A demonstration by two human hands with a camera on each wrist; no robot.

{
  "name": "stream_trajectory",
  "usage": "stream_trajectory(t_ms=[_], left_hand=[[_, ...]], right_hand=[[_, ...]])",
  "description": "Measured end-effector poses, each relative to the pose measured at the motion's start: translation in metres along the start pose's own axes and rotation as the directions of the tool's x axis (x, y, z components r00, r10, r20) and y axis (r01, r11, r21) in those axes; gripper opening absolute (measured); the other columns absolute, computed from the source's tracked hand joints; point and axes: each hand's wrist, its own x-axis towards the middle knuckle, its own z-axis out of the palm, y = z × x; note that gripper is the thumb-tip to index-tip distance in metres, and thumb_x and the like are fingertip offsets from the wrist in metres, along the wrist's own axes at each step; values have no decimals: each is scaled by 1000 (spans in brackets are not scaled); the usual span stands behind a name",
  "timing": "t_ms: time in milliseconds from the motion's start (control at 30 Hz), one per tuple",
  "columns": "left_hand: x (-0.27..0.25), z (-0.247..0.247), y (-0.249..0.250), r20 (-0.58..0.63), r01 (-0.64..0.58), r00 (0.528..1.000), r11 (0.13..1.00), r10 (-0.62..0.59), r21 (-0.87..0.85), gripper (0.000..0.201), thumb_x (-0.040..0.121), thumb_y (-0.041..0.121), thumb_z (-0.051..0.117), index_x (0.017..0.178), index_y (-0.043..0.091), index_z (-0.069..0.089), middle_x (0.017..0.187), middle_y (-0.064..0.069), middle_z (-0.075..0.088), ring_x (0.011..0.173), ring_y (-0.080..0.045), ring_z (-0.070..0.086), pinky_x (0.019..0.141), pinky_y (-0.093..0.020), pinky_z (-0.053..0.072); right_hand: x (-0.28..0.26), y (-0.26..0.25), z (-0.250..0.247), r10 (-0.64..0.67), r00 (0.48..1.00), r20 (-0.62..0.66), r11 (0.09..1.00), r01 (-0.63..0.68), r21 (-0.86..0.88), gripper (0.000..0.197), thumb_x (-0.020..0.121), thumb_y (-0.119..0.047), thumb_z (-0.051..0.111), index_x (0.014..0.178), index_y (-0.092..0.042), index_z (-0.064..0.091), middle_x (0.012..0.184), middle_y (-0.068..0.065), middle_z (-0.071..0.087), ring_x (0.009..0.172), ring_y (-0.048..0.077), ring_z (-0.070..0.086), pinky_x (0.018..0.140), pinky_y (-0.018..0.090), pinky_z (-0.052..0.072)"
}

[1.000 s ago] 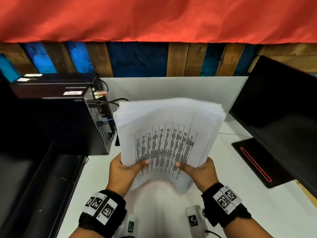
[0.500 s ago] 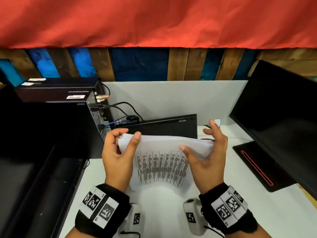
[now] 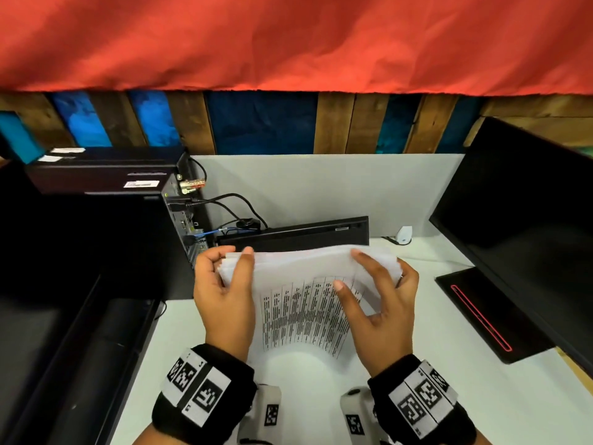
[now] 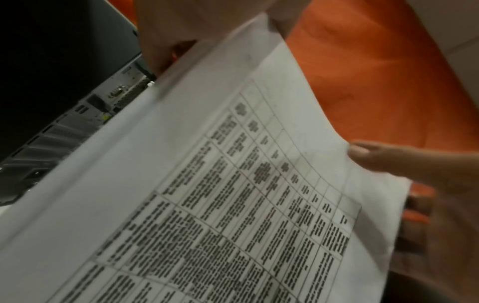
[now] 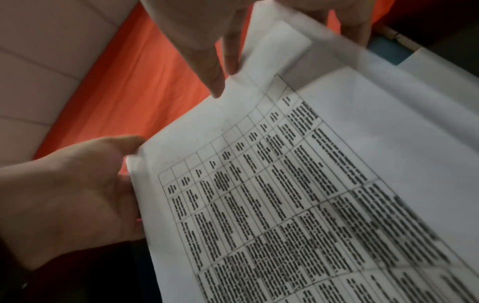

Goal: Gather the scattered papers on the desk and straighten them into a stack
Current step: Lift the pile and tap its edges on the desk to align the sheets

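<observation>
A stack of white papers [image 3: 301,316] with a printed table on the front sheet stands on its lower edge on the white desk [image 3: 449,396], bowed toward me. My left hand [image 3: 224,293] grips the top left corner, thumb on the front and fingers behind. At the top right my right hand [image 3: 382,297] grips the stack, thumb on the printed face, index finger over the top edge. The left wrist view shows the sheet [image 4: 207,184] with my left hand [image 4: 181,20] above it. In the right wrist view the sheet [image 5: 285,184] runs under my right hand [image 5: 207,41].
A black computer tower [image 3: 96,236] with cables stands at the left. A black keyboard [image 3: 288,236] leans on the grey partition behind the papers. A dark monitor [image 3: 529,236] and its base [image 3: 481,316] fill the right. A small white device [image 3: 404,234] sits at the back.
The stack, held up by its bottom edge a second ago, has come down onto the desk. Both hands have moved up to its top corners and closed on them.
</observation>
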Motion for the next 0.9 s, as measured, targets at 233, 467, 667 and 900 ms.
stream_trajectory(t_ms=[233, 467, 667, 900], left_hand=[[0, 3, -3, -17, 44, 999, 999, -44, 5, 17, 82, 29, 70, 90, 20, 59, 82, 3, 61, 72, -7, 60, 69, -29, 50], [-2, 4, -3, 9, 65, 998, 998, -65, -7, 13, 82, 27, 69, 89, 20, 60, 84, -2, 62, 76, -19, 60, 70, -39, 52], [-3, 3, -1, 68, 8, 998, 1000, -6, -23, 18, 83, 31, 68, 91, 18, 60, 84, 3, 62, 74, -10, 60, 65, -18, 51], [0, 4, -2, 75, 14, 997, 999, -12, -32, 12, 82, 29, 68, 83, 19, 62, 78, 4, 67, 71, -11, 62, 65, -20, 51]], right_hand=[[4, 3, 4, -1, 1000, 30, 1000, 1, -22, 55, 74, -42, 74, 125, -44, 53, 113, -8, 33, 110, -11, 44, 92, 20, 51], [6, 4, 6, -28, 999, 23, 999, 27, 42, 46, 75, -46, 68, 119, -37, 56, 113, -1, 39, 107, -11, 47, 77, -3, 43], [7, 3, 8, -53, 999, -4, 999, 53, 11, 44, 74, -49, 63, 116, -36, 58, 110, -2, 38, 105, -12, 45, 79, -5, 39], [13, 4, 8, -51, 997, -54, 996, 55, 69, 32, 77, -44, 61, 106, -30, 63, 104, 4, 44, 100, -2, 50, 80, -1, 38]])
